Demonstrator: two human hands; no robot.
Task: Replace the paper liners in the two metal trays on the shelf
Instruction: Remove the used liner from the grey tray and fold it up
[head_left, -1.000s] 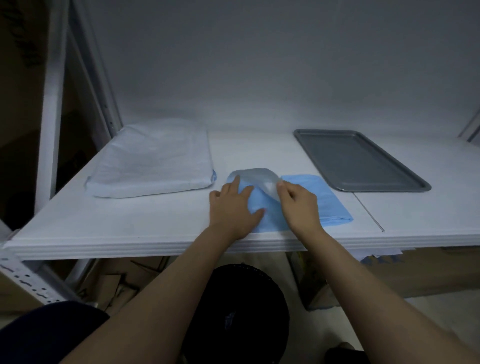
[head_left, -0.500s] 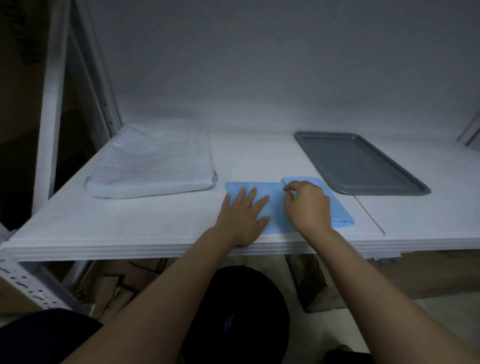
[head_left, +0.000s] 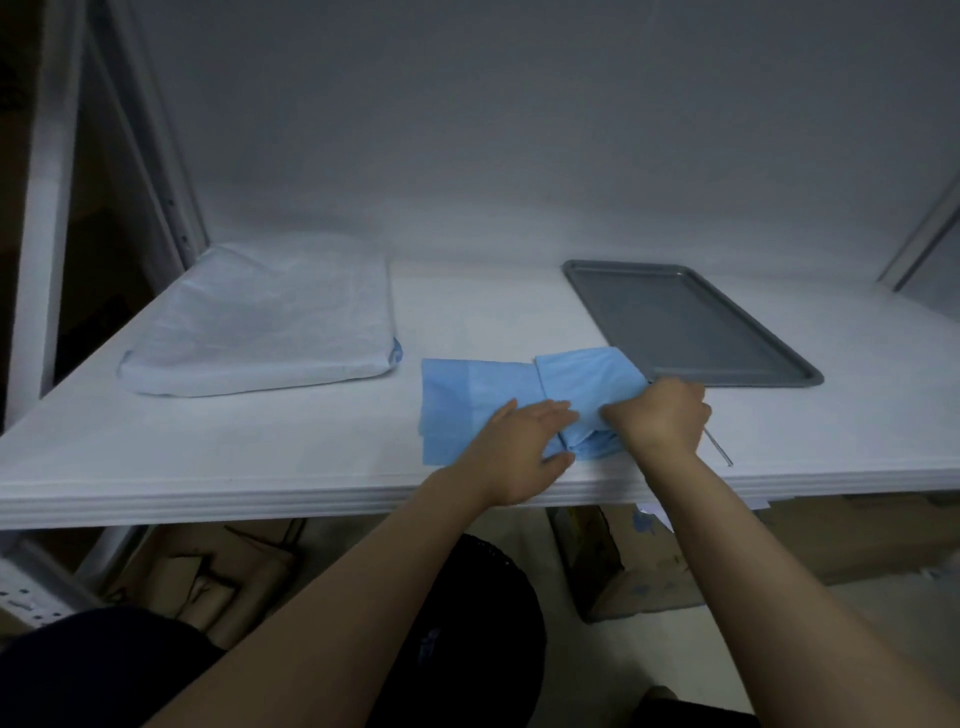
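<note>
blue paper liner (head_left: 467, 400) lay at the shelf (head_left: 260, 441) front, just beside the grey metal tray (head_left: 685, 322); left hand (head_left: 519, 452) pressed it with straight fingers, right hand (head_left: 660, 421) curled, gripping its folded layer.

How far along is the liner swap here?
Done: the metal tray on the right lies bare, with no liner in it. In hand: the left hand presses flat on a folded blue paper liner while the right hand grips its fold, apparently opening it. Left: laying it in the bare tray. The left tray is wrapped in white paper, old or new unclear.
</note>
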